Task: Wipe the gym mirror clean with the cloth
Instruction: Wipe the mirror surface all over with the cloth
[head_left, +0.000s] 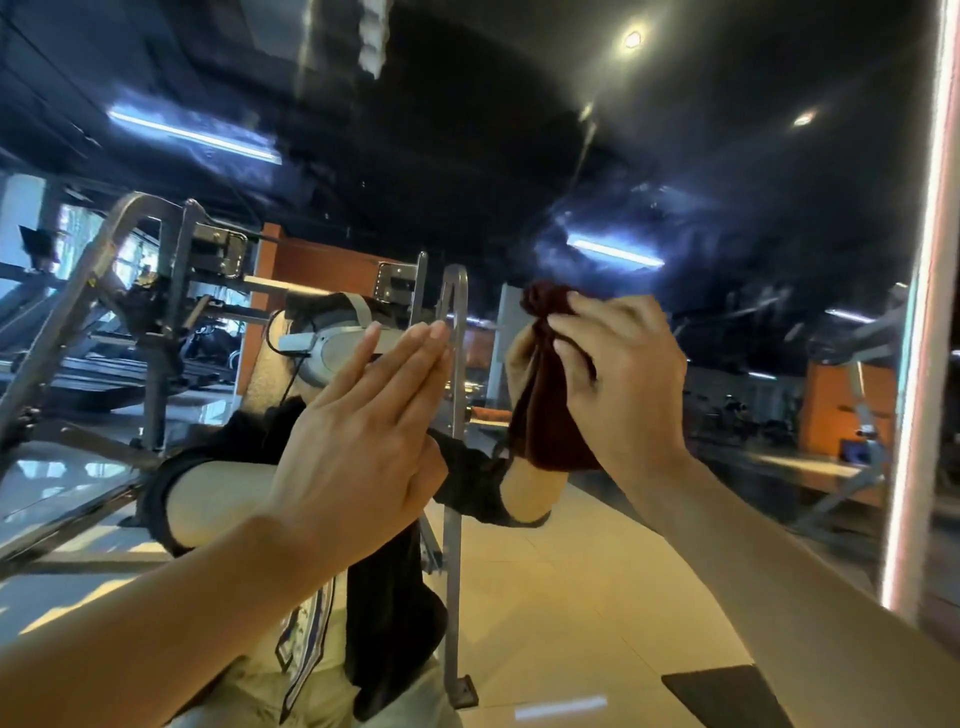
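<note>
Gripping the bunched cloth (550, 395) against the mirror (675, 171), right hand (623, 374); left hand (358, 441) flat, fingers straight.

**Gym floor glows under strip lights**

Around you stands a dim gym: a black ceiling (467, 104) carrying blue-white strip lights (192, 136) and round spotlights (632, 39). Pale glossy floor tiles (597, 597) catch the light. Steel machine frames (156, 312) crowd your left, orange wall panels (841, 410) sit behind, and a lit vertical strip (919, 364) runs down your right.

Bare forearms, no sleeves or jewellery on hands (363, 441), reflected headset
</note>
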